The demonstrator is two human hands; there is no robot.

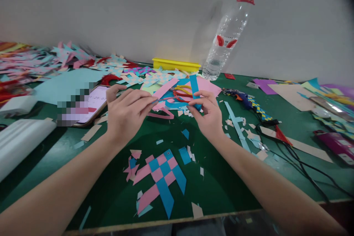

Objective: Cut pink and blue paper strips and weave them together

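My left hand (128,112) pinches one end of a thin folded paper strip (168,98), seen nearly edge-on, pink and blue. The other end is between the thumb and fingers of my right hand (207,116). A blue strip (194,84) stands up beside my right fingers, and a pink strip (166,88) slants up near my left fingertips; whether they join the held piece I cannot tell. Behind the hands lie yellow and red looped handles (183,90), perhaps of scissors. Below, flat on the table, is a woven pink-and-blue paper fish (164,171) with trailing strips.
Paper scraps (197,210) dot the green table (110,191). A phone (92,105) and a white box-like object (24,143) lie left. At the back are a yellow strip holder (177,65), a tilted water bottle (226,37) and woven paper pieces (146,79). Black cables (301,166) run right.
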